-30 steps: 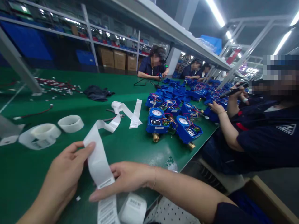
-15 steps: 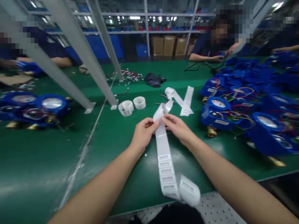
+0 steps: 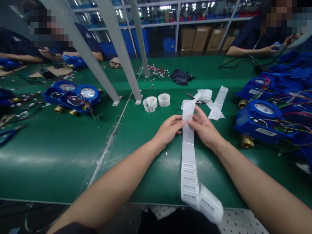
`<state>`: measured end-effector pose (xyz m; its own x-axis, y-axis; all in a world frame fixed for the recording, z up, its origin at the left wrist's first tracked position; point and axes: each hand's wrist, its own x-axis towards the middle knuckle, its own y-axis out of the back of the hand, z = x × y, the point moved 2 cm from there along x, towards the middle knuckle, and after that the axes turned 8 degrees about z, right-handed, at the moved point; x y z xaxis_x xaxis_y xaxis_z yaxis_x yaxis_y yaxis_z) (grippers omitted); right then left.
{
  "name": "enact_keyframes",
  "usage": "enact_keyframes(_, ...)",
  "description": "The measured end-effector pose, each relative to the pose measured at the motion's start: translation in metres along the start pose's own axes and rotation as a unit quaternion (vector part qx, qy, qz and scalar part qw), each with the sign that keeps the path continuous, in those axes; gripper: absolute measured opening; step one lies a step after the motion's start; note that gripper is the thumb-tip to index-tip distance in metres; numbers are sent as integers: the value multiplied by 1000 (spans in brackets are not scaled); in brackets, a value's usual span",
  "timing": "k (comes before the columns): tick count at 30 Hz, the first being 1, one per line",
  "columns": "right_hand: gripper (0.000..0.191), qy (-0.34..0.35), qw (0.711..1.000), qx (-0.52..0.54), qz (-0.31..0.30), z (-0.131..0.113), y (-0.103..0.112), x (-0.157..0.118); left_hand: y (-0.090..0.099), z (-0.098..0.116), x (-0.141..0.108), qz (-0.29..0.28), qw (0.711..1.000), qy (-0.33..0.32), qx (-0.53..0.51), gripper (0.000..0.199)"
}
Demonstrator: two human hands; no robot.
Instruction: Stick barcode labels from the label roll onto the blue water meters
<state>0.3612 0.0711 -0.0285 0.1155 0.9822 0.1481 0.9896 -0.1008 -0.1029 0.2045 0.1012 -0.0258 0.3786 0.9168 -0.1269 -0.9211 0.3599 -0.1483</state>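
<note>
Left hand (image 3: pixel 168 130) and right hand (image 3: pixel 207 130): fingers pinched on label strip (image 3: pixel 188 143), above near part of green bench (image 3: pixel 136 169). Label roll (image 3: pixel 211 204) at near edge; blue meters (image 3: pixel 259 122) right.

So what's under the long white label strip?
Green table shows on both sides of the strip. The strip covers whatever is right underneath, so I can't tell.

Dim, cool overhead light — glare on the green table (image 3: pixel 136 169) — edges stretched, perhaps blurred.
</note>
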Motion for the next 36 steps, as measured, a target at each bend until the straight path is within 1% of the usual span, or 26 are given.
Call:
enact_keyframes(3, 80, -21, 998, 21, -48, -2, -7, 0, 2, 3, 0, 21, 999, -2, -43, 25)
enact_keyframes(7, 85, -65, 989, 20, -130, -1, -14, -6, 8, 2, 7, 15, 993, 5, -118, 33)
enact_keyframes(9, 86, -82, 986, 7, -148, 0, -14, -10, 14, 2, 12, 28, 990, 1, -142, 35)
enact_keyframes(13, 91, -118, 980, -4, -158, -3, -12, -17, 27, 10, 19, 67, 981, -38, -175, 37)
enact_keyframes(15, 88, -127, 981, -8, -148, -5, -10, -19, 32, 14, 21, 64, 981, -41, -178, 38)
enact_keyframes(16, 85, -128, 982, -10, -138, -5, -9, -19, 33, 15, 21, 54, 982, -33, -178, 36)
enact_keyframes(18, 76, -126, 986, -15, -111, -5, -7, -19, 33, 14, 22, 40, 983, 2, -180, 33)
enact_keyframes(20, 70, -121, 989, -10, -83, -5, -6, -18, 32, 12, 22, 43, 982, 38, -181, 29)
enact_keyframes(23, 62, -116, 992, 4, -58, -3, -8, -16, 28, 10, 22, 48, 979, 56, -192, 24)
enact_keyframes(25, 57, -115, 992, 8, -56, -4, -11, -15, 25, 10, 20, 45, 977, 56, -199, 28)
enact_keyframes(27, 54, -112, 992, 14, -51, -5, -14, -15, 22, 12, 19, 41, 979, 48, -192, 36)
enact_keyframes(30, 63, -86, 995, 39, -32, -7, -20, -14, 18, 16, 21, 33, 987, 16, -159, 44)
enact_keyframes(33, 72, -40, 997, 64, -10, -7, -23, -8, 12, 23, 34, 38, 991, -19, -127, 37)
enact_keyframes(36, 71, -19, 996, 75, 39, -7, -17, 1, -1, 38, 55, 31, 996, -28, -80, 21)
